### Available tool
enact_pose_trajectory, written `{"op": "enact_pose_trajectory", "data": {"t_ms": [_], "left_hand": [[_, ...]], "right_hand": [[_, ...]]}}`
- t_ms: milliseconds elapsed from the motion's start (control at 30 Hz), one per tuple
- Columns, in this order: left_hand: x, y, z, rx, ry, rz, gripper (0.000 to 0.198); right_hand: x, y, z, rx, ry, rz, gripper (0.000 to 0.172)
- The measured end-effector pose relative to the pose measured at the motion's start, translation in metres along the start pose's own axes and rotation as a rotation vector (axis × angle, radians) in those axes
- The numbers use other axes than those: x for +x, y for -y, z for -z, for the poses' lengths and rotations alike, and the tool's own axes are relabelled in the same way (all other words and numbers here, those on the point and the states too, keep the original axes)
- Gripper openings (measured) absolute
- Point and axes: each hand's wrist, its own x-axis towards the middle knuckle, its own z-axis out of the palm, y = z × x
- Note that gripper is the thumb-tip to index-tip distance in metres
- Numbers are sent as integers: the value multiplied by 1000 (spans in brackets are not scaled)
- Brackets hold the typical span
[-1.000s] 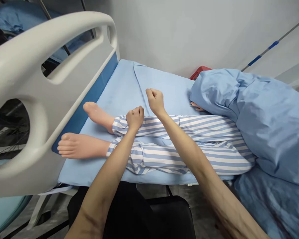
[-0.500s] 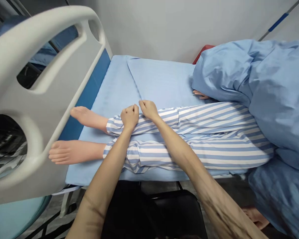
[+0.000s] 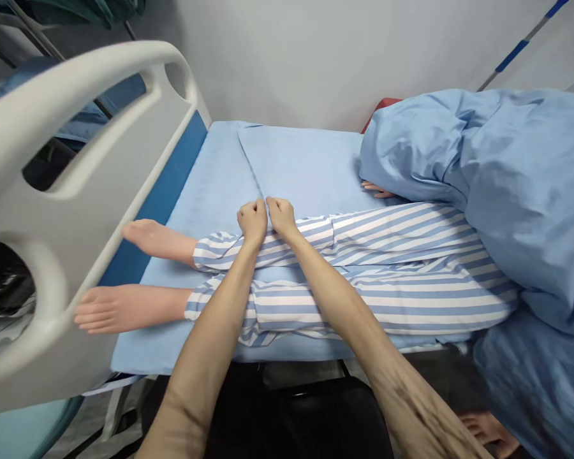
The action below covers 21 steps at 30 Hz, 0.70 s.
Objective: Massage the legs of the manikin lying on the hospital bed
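Note:
My left hand [image 3: 252,220] is closed in a fist, knuckles up, over the far leg of a figure in blue-and-white striped trousers [image 3: 382,233]. My right hand [image 3: 282,217], also a fist, sits just beside it, the two thumb sides almost touching. Nothing shows in either one. Both are above the far edge of that lower leg; whether they press on it I cannot tell. Two smooth, doll-like bare feet [image 3: 129,307] point left. A rumpled light-blue quilt [image 3: 516,153] covers the upper body, and fingers [image 3: 377,189] peek out under its edge.
The legs lie on a light-blue bed sheet [image 3: 306,159] with a crease running to my fists. At left rises the white footboard [image 3: 124,137]. A grey wall [image 3: 316,57] stands behind, and a black chair [image 3: 335,414] is below me. Something red [image 3: 380,109] shows behind the quilt.
My view has shifted, so the bed appears lower and slightly left. Both fists have moved a little farther across the far leg, toward the wall side, and remain closed.

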Motion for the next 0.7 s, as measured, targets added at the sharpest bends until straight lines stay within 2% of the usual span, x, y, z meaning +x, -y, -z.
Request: {"op": "enact_pose_trajectory", "data": {"t_ms": [100,167,400,467,567,700], "left_hand": [[-1,16,-11,100,113,18,35],[-1,21,-12,133,135,4,34],[-11,12,-2,290,122,26,35],[-15,8,0,333,126,39,35],[-18,4,1,382,153,18,34],[-18,1,-1,376,142,41,32]], "right_hand": [[1,0,-1,-28,18,9,39],[1,1,-3,-59,19,-1,38],[-5,2,-3,-159,-15,-2,41],[-4,9,5,-209,30,8,40],[1,31,27,-278,107,102,38],[7,52,50,-227,23,212,41]]}}
